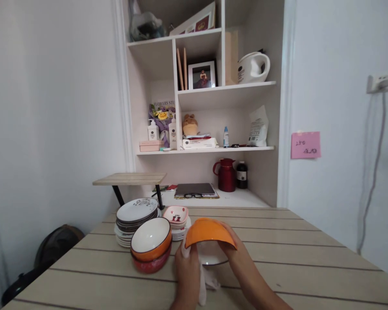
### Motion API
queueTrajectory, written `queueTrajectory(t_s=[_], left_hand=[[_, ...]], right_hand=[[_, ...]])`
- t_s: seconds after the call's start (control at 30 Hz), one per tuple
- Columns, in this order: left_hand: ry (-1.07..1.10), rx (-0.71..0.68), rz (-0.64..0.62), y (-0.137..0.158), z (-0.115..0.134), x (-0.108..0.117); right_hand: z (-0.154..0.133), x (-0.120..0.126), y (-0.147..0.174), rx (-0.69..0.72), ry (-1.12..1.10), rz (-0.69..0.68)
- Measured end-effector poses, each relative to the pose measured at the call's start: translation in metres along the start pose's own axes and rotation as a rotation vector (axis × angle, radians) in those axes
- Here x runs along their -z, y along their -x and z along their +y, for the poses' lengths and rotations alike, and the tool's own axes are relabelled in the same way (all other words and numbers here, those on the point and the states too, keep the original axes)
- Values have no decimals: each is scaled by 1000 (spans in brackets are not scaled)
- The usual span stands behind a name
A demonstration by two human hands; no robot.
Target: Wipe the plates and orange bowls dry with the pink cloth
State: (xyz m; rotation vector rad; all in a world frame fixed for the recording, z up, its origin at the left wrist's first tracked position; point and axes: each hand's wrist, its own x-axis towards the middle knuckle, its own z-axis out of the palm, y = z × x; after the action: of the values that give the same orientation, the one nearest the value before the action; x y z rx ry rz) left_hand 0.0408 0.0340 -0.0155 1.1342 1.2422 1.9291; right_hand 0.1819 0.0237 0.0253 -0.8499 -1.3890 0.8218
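Note:
An orange bowl (210,231) is tipped on its side just above the table, its dark-rimmed white inside partly showing below the orange outside. My left hand (188,267) is closed at the bowl's left side, with a white cloth (203,286) in its fingers that hangs down toward the tabletop. My right hand (232,245) grips the bowl's right side, its fingertips hidden behind and beneath it. Left of my hands, another orange bowl (151,236) with a white inside sits in a red bowl (152,263).
Behind the bowls stand stacked plates (137,211) and small square dishes (176,214). A small raised stand (129,178) is at the back left of the slatted table (297,267). Beyond the table, a shelf unit (207,150) holds a red jug (226,175) and a dark bottle (242,174).

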Motion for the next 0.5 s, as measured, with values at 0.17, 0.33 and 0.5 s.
queueTrajectory(t_s=[0.17, 0.33, 0.5], left_hand=[[-144, -99, -3, 4, -2, 0], [-247, -161, -13, 7, -7, 3], [-349, -177, -9, 9, -2, 4]], right_hand=[[12, 14, -6, 47, 241, 101], [10, 22, -6, 209, 446, 86], [6, 27, -4, 244, 599, 66]])
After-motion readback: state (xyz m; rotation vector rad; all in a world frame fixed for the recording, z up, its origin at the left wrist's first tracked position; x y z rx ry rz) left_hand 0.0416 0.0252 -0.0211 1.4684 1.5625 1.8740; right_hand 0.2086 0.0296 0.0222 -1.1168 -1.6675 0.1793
